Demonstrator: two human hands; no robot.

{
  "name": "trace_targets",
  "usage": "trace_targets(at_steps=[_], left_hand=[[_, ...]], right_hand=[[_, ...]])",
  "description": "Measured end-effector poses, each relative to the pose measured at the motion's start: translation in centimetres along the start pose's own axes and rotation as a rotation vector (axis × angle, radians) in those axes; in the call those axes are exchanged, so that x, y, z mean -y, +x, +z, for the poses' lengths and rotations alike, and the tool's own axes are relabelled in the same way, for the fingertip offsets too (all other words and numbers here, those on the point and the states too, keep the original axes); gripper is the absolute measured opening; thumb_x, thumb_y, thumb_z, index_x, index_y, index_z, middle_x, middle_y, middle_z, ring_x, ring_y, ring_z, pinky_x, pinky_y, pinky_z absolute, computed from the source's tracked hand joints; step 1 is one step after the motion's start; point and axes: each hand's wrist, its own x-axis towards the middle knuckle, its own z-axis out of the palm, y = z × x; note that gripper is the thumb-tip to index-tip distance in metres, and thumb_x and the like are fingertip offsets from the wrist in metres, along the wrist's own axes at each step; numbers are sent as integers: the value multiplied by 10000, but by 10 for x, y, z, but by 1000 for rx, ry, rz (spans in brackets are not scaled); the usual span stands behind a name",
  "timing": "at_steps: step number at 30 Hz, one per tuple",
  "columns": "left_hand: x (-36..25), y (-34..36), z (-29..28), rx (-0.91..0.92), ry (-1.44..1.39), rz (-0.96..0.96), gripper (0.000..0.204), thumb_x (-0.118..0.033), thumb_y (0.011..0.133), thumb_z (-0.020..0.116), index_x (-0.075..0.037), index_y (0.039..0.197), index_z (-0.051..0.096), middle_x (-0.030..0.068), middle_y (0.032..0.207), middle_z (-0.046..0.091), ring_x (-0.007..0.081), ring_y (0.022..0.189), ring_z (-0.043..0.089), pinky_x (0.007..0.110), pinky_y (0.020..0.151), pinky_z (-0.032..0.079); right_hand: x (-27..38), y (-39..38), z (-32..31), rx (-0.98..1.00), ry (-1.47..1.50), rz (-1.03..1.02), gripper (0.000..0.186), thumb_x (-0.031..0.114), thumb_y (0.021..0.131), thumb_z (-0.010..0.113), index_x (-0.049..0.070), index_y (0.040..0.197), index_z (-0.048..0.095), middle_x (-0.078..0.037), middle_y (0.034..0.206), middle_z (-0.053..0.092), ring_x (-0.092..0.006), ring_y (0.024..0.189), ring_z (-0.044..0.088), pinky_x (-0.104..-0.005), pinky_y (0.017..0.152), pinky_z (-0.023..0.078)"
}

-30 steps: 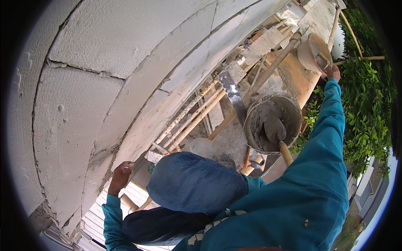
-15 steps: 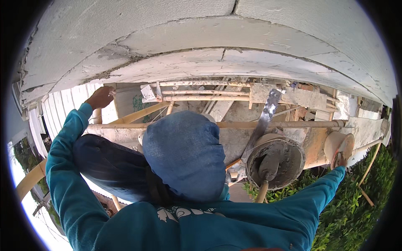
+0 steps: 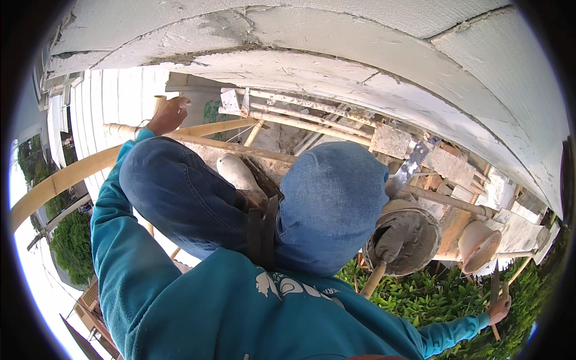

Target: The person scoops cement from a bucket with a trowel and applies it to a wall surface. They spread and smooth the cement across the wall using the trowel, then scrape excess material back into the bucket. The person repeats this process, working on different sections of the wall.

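"Right hand?"

"Right hand [image 3: 499, 309] closed around a bladed hand tool [image 3: 495, 285]; the narrow grey blade rises above the fist. Exact type too small to confirm."

"Items near it?"

"Round tub [image 3: 470, 237] just above and left of that hand. Mortar bucket [image 3: 427, 231] farther left, with a wooden-handled scoop [image 3: 391, 247] inside."

"Left hand?"

"Left hand [image 3: 168, 117] has fingers bent, narrowly spaced; whether it grips anything, I cannot tell. Bamboo post [image 3: 159, 103] just beside it; saw blade [image 3: 411, 163] well to its right."
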Motion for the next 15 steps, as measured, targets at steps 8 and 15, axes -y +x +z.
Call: trace_targets(at_steps=[8, 15], left_hand=[[-6, -22, 125, -236, -440, 79, 304, -85, 886, 518, -71, 1163, 642, 157, 1151, 647, 283, 996, 667, 361, 851, 543], [-38, -94, 120, -519, -722, -85, 271, 6, 920, 534, -9, 1178, 616, 163, 1176, 619, 253, 1052, 654, 343, 902, 549]], right_hand=[[268, -184, -14, 868, 865, -213, 552, 368, 936, 596, -23, 1323, 543, -77, 1021, 596, -164, 893, 587, -287, 758, 478], [432, -349, 169, 1629, 994, -556, 429, 233, 968, 573, 4, 1327, 522, -146, 1246, 606, -236, 1152, 588, -357, 950, 505]])
